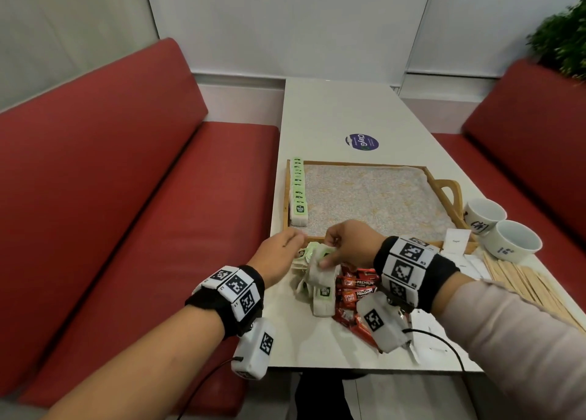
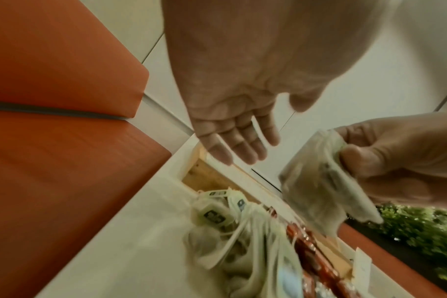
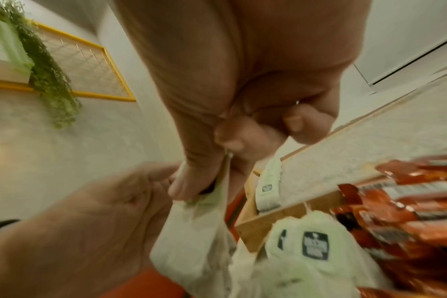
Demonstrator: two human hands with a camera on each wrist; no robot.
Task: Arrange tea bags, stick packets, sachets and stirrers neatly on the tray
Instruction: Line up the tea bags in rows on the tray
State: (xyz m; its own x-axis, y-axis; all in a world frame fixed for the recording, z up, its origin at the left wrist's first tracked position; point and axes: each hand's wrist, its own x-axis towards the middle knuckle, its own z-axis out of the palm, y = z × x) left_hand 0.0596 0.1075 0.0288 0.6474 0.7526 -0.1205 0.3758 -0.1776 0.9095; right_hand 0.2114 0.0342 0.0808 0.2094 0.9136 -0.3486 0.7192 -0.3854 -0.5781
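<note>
My right hand (image 1: 352, 245) pinches a tea bag (image 1: 320, 269) above the worktop's near-edge pile. My left hand (image 1: 279, 254) is open, empty. The tray's (image 1: 444, 181) left-edge row (image 1: 298, 194) lies just ahead-left, running front-to-back.

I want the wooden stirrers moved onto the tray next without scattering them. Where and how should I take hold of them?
Probably grip the stirrers across their middle, coming from above with the right hand once it is free. They lie flat, side by side and parallel near the cups, so a pinch spanning their width should keep them bundled.
</note>
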